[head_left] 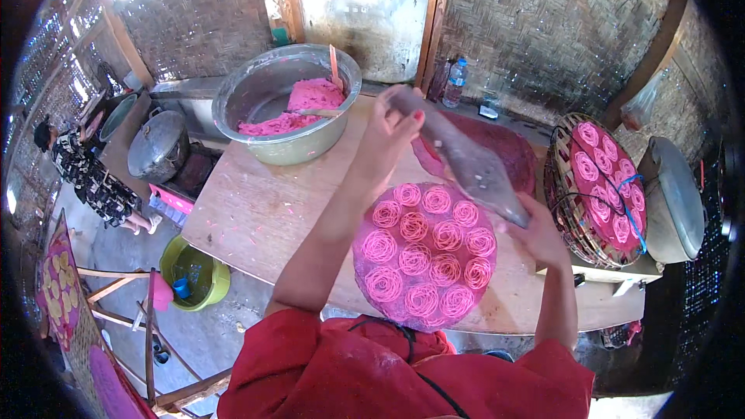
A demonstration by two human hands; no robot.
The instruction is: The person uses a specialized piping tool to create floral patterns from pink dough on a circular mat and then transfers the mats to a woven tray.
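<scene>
A long grey two-handled tool, broad in the middle and narrower toward its ends, is held aslant between my hands. My left hand closes round its upper end, at the far side of the table. Around the lower end wraps my right hand, nearer to me and to the right. Below the tool lies a round pink mat, bearing several coiled nests of pink strands. Pink dough sits in a large metal basin at the far left of the table, with two flat sticks in it.
A dark red mat lies behind the tool. On the right stand stacked woven trays and a big metal pan. A water bottle is by the wall. Left are a lidded pot, a green tub and another person.
</scene>
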